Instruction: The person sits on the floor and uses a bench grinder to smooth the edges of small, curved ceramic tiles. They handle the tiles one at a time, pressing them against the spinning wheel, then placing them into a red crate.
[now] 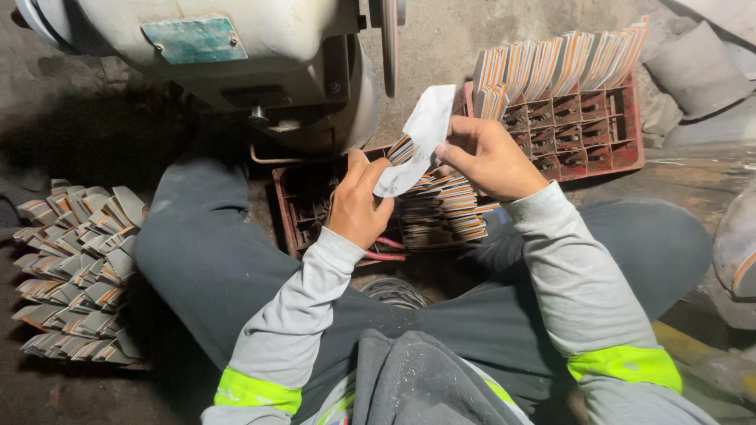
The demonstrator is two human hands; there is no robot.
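I sit cross-legged on the ground. My left hand (358,206) and my right hand (484,157) both grip a small bundle of flat striped grey-and-orange pieces (401,149) wrapped in a white paper strip (419,140). The bundle is held just above a red plastic crate (287,208) between my knees, which holds several more striped bundles (445,216). My left fingers press the lower end of the paper; my right fingers pinch its upper right side.
A bench grinder (260,63) with its thin wheel (390,43) stands just ahead. A second red crate (587,130) with upright striped pieces sits far right. A pile of grey-orange pieces (79,275) lies left. Grey cylinders (697,71) lie top right.
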